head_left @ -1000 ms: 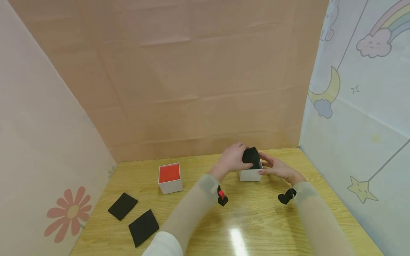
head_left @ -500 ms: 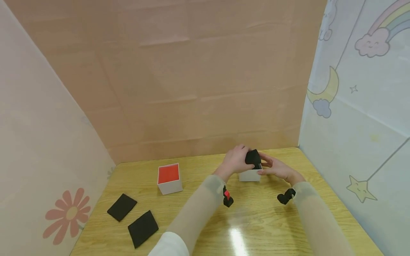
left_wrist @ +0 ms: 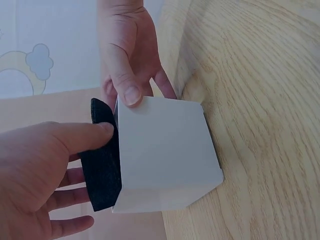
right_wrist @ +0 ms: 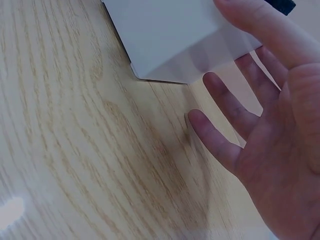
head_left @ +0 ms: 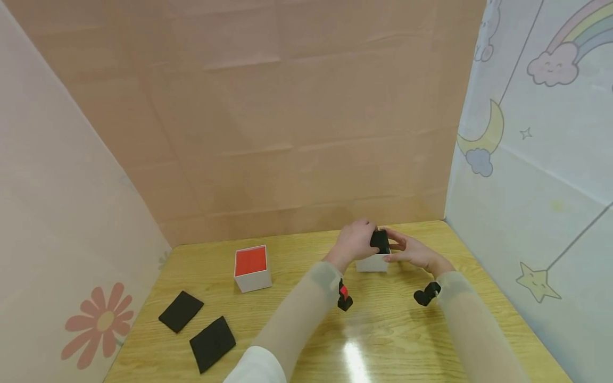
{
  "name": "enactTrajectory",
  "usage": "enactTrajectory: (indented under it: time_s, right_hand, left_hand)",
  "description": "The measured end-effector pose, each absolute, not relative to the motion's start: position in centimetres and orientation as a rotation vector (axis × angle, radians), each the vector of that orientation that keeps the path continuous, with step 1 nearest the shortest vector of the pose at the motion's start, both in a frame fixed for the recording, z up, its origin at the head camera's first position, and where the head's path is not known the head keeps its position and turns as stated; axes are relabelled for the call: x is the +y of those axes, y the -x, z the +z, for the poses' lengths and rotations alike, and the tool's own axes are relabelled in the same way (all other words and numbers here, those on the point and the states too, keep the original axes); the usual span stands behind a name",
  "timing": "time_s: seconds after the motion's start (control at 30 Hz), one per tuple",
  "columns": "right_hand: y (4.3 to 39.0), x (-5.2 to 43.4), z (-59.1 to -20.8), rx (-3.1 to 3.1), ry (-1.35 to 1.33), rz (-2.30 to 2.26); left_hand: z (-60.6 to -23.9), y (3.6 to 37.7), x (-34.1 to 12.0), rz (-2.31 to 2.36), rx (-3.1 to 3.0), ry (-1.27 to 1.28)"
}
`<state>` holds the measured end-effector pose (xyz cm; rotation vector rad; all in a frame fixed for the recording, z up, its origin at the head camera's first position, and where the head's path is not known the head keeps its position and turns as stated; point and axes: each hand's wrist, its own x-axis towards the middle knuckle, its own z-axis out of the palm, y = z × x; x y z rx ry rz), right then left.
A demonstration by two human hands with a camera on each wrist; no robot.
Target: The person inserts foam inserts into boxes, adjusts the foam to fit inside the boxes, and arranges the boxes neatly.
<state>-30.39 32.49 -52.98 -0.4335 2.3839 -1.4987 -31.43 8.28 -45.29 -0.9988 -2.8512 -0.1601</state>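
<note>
Black pad (head_left: 381, 242) has dropped lower at the white box's (head_left: 372, 264) mouth, pinched by your left hand (head_left: 355, 242); your right hand (head_left: 415, 254) grips the box's side. Left of your hands: red-topped box (head_left: 251, 261), two black sheets (head_left: 213, 344).

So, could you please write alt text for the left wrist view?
A left hand pinches a flat black fabric-like piece at the mouth of a white cuboid box, which a right hand touches. The box stands on a pale wood-grained table.

In front of me, the white box (head_left: 371, 263) stands open side up on the wood-grain table (head_left: 407, 330); my textured black pad (left_wrist: 102, 170) tilts at its mouth, jutting above the rim.
</note>
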Motion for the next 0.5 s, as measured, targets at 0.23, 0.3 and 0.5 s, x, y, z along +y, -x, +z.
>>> enactTrajectory:
  time_s: [0.23,0.3,0.5]
  right_hand:
    - [30.29,32.61,-52.94,2.41,0.46,-1.489]
    - [30.3,32.65,-52.92,2.416,0.458,-1.486]
    - [30.23,32.78,-52.85,2.418,0.474,-1.486]
  left_hand:
    - [-45.48,31.25,8.97,-0.084,-2.866,0.943]
    - [-45.48,31.27,9.04,-0.07,-2.865,0.932]
    - [-45.5,31.28,9.28,-0.016,-2.859,0.911]
